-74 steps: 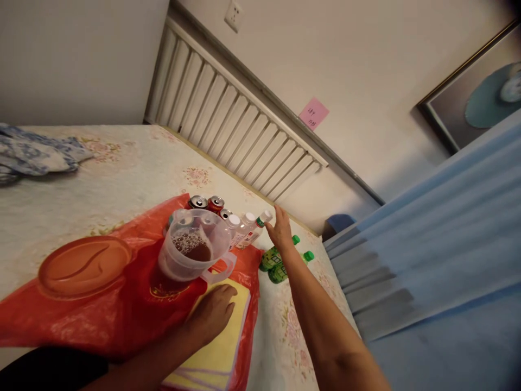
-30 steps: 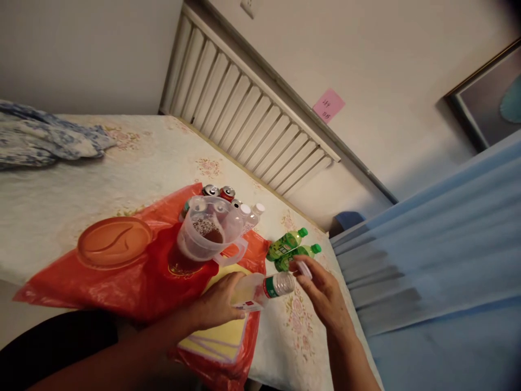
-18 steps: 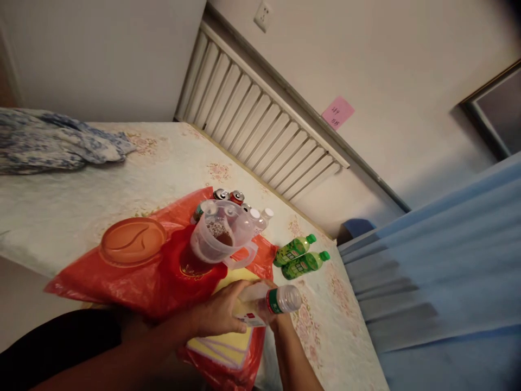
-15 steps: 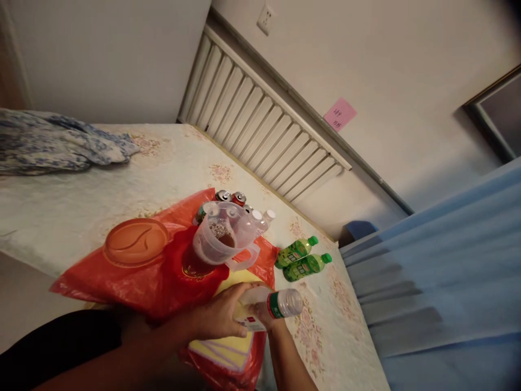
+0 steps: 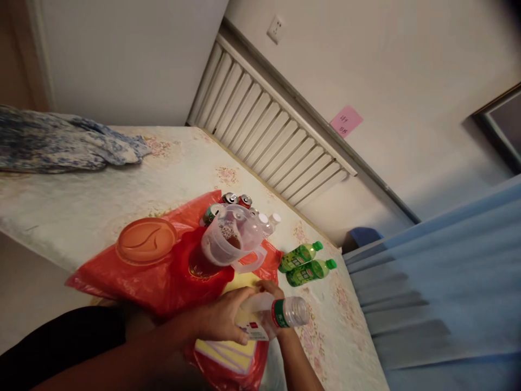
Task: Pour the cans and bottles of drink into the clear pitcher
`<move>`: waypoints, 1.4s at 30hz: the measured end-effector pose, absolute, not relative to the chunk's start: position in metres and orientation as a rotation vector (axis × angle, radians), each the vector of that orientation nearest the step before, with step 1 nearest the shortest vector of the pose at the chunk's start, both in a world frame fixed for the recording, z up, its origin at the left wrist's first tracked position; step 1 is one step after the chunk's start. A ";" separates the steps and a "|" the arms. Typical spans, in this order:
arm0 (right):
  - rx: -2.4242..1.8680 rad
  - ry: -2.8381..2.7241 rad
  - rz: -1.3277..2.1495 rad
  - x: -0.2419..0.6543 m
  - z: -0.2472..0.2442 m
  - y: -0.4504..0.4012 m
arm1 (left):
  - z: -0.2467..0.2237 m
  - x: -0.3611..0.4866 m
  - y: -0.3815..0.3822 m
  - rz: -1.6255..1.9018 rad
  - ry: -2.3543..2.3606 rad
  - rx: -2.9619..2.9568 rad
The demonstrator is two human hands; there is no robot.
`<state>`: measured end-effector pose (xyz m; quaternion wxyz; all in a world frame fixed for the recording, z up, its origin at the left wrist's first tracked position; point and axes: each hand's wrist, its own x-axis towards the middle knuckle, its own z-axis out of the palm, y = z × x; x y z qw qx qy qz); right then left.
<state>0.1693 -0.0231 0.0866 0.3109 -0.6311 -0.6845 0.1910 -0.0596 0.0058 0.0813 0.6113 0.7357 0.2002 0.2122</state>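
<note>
My left hand (image 5: 228, 315) is wrapped round the body of a clear plastic bottle (image 5: 266, 317) with a green and red neck band. The bottle is tilted, its uncapped mouth toward the right. Behind the bottle, my right hand (image 5: 274, 293) grips it from the far side, its fingers partly hidden. Just beyond stands a clear jug (image 5: 214, 244) with dark, bubbly liquid, on red plastic (image 5: 163, 288). Folded yellow cloths (image 5: 228, 355) lie beneath my hands. An orange oval lid (image 5: 146, 240) rests left of the jug.
Two green bottles (image 5: 300, 257) lie to the right. Cans (image 5: 245, 201) and white-capped bottles (image 5: 274, 221) stand behind the jug. A patterned cloth (image 5: 69, 142) is at the far left of the table (image 5: 183, 163). A radiator (image 5: 264, 125) runs along the wall.
The view has shifted slightly, so most things appear a little further right. Both hands still hold the bottle, and the right hand's fingers show a bit more.
</note>
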 end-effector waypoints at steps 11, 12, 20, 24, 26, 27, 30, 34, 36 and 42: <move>-1.322 -1.411 0.994 0.108 0.149 0.013 | 0.088 -0.071 0.015 0.278 0.291 1.594; -1.289 -1.438 1.011 0.101 0.150 0.015 | 0.089 -0.072 0.015 0.281 0.269 1.574; -1.082 -1.226 0.955 0.064 0.147 0.035 | 0.093 -0.087 0.023 0.288 0.184 1.575; -1.101 -1.138 0.919 0.060 0.160 0.040 | 0.096 -0.094 0.027 0.280 0.158 1.619; -1.117 -1.120 0.904 0.063 0.172 0.039 | 0.099 -0.094 0.031 0.244 0.172 1.658; -1.118 -1.110 0.884 0.066 0.179 0.037 | 0.101 -0.094 0.033 0.229 0.181 1.667; -1.086 -1.088 0.825 0.078 0.203 0.027 | 0.108 -0.093 0.039 0.226 0.178 1.661; -1.079 -1.002 0.775 0.099 0.236 0.010 | 0.117 -0.096 0.048 0.296 0.126 1.545; -1.077 -0.933 0.729 0.108 0.252 0.000 | 0.119 -0.097 0.052 0.325 0.147 1.523; -1.120 -0.901 0.610 0.137 0.284 -0.028 | 0.117 -0.100 0.067 0.489 0.146 1.382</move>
